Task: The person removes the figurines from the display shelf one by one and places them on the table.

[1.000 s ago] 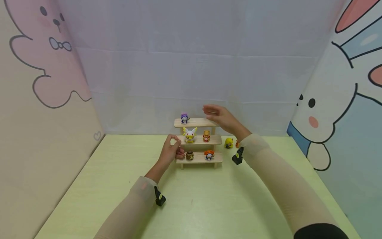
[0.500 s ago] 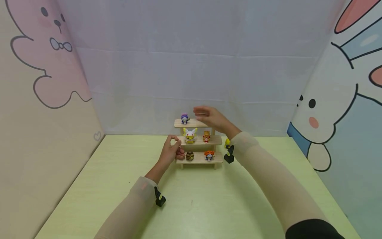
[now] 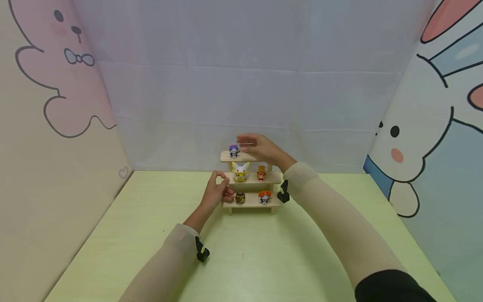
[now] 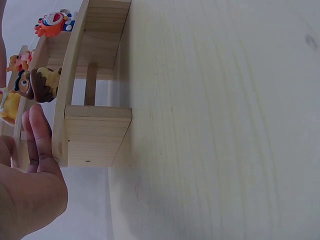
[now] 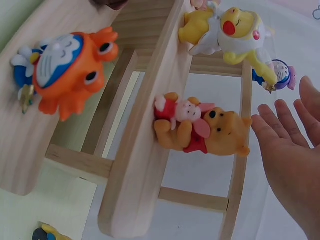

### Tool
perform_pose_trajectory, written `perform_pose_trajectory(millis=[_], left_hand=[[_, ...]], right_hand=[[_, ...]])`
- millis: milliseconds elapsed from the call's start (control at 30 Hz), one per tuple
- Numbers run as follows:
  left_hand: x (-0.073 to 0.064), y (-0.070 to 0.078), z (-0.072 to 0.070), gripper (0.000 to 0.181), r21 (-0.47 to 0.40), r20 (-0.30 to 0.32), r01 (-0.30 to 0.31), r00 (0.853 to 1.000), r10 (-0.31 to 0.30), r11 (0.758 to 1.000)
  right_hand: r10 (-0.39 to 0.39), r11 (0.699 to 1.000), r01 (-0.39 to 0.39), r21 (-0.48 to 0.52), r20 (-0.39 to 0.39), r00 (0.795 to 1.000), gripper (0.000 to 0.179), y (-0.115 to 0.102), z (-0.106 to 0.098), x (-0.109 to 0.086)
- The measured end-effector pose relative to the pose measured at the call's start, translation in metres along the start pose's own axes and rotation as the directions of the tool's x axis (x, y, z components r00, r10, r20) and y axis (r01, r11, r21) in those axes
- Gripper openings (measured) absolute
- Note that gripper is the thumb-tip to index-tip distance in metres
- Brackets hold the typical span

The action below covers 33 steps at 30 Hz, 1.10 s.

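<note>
A three-tier wooden display shelf [image 3: 252, 178] bears several small figurines. My left hand [image 3: 215, 193] pinches the left end of its middle board between thumb and index finger. Its other fingers lie along the end of the bottom board, beside an owl figurine [image 4: 45, 85]. Above the top board, my right hand [image 3: 260, 149] is held with fingers extended and nothing in it. Its fingertips are close to a figurine in a purple hat [image 3: 233, 151]. The middle board carries a bear figurine [image 5: 205, 125] and a white-and-yellow one [image 3: 240, 171]. An orange-crab-hatted figurine [image 5: 75, 75] stands on the bottom board.
The shelf stands on a pale wooden table [image 3: 241, 260], near the white back curtain [image 3: 241, 96]. Printed walls rise on both sides. A partly visible yellow figurine [image 5: 52, 232] lies beside the shelf, hidden by my right arm in the head view.
My right hand has moved left over the top board toward the purple-hatted figurine. Its arm now covers the yellow and orange figurines on the table. My left hand has stayed in place.
</note>
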<state>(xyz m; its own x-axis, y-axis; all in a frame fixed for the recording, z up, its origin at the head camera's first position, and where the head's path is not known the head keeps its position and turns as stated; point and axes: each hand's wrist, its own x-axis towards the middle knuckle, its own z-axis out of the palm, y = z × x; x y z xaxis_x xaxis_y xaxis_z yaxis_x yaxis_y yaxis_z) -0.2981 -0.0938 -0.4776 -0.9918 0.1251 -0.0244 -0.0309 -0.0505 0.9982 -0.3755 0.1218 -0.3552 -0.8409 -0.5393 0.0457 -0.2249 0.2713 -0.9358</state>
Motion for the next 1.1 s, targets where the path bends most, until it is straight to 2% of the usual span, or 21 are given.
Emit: perform_pose_trajectory(millis=[400,533,700,1100], left_hand=[[0.001,-0.001,-0.001,0.012,0.006,0.015,-0.004,1.0,0.004,1.0],[0.0,0.001,-0.002,0.012,0.007,0.016,0.0,1.0,0.0,1.0],[-0.001,0.001,-0.002,0.013,0.001,0.016,0.001,1.0,-0.001,1.0],[-0.001,0.001,-0.001,0.013,0.002,0.014,0.011,1.0,-0.011,1.0]], right_hand=[[0.008,0.999,-0.006,-0.036,0.055,0.998,0.052,-0.006,0.008,0.012],[0.021,0.995,-0.015,-0.094,0.057,0.998,0.051,-0.008,0.012,0.015],[0.049,0.985,-0.043,-0.165,0.03,0.998,0.049,-0.01,0.016,0.016],[0.075,0.976,-0.083,-0.203,-0.047,0.996,0.043,-0.013,0.022,0.018]])
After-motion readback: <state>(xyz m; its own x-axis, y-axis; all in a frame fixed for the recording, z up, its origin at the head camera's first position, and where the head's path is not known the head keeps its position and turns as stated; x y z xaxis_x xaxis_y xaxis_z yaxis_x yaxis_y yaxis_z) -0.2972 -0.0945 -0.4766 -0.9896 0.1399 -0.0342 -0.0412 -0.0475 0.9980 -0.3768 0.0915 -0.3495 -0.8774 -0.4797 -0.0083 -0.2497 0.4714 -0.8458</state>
